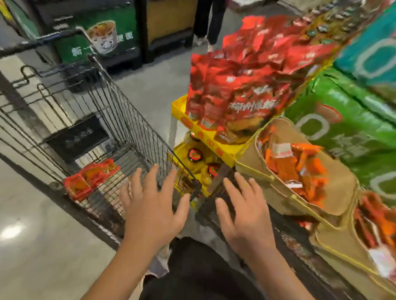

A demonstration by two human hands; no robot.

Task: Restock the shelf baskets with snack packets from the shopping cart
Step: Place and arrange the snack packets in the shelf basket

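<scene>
Two bare hands out in front, palms down, neither gripping anything. Left hand (154, 205) spread wide over the near corner of the wire shopping cart (115, 110), fingers straight and apart, fingertips above the cart's rim — contact with the wire impossible to judge through the blur. Right hand (244, 215) likewise splayed, fingers straight, hovering just beside the cart's corner and in front of the near tan basket (338, 184).

Down in the cart, on its mesh floor: a small heap of red-orange snack packets (89, 179), to the left of the left hand and apart from it. A dark panel (77, 138) against the cart's far end.

On the right, two tan fabric shelf baskets side by side, the near one holding orange packets (295, 167), the second basket (350, 251) closer to the lower right edge, also partly filled. Behind them, tall red bags (242, 91) standing in a yellow tray (205, 131). Green cartons (350, 128) and teal cartons (390, 46) stacked further right. A person's legs (210, 16) at the far end of the aisle — heavily blurred.
</scene>
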